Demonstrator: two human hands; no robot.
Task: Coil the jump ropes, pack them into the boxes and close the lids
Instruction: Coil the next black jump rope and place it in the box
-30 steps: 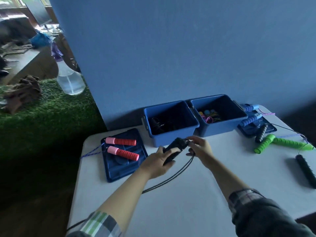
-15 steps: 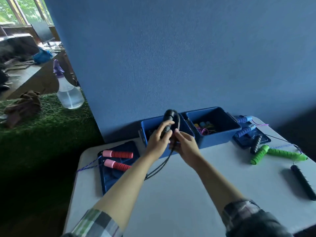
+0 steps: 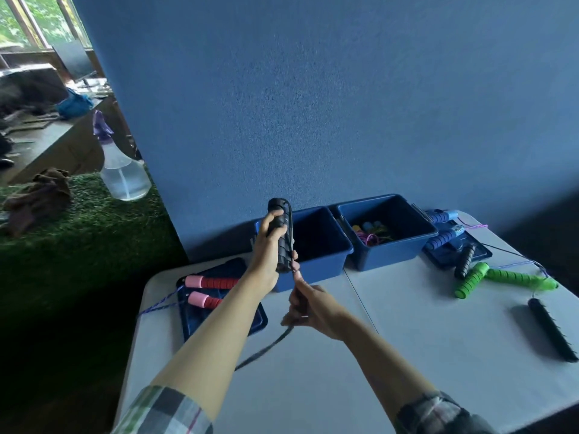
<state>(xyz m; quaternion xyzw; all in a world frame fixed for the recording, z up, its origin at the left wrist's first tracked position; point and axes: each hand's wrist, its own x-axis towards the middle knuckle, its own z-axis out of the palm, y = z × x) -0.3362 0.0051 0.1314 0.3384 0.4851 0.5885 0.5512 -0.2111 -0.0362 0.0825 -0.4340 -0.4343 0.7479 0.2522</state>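
My left hand (image 3: 267, 255) grips two black jump-rope handles (image 3: 281, 236) upright in front of the left blue box (image 3: 316, 261). Below it my right hand (image 3: 311, 308) pinches the black rope (image 3: 266, 347), which runs down across the table toward me. The right blue box (image 3: 388, 255) holds a coiled rope with coloured handles (image 3: 371, 233). A red-and-pink rope's handles (image 3: 210, 291) lie on a blue lid (image 3: 200, 317) at the left. Blue handles (image 3: 445, 231) rest on a second lid (image 3: 479, 253) at the right.
Green handles (image 3: 498, 278) and two separate black handles (image 3: 551, 328) (image 3: 465, 261) lie on the white table (image 3: 423, 339) at the right. A spray bottle (image 3: 120, 170) stands on green turf to the left. A blue wall rises behind the boxes.
My left hand raised the black handles from the table to upright before the left box. My right hand dropped below them, drawing the rope downward.
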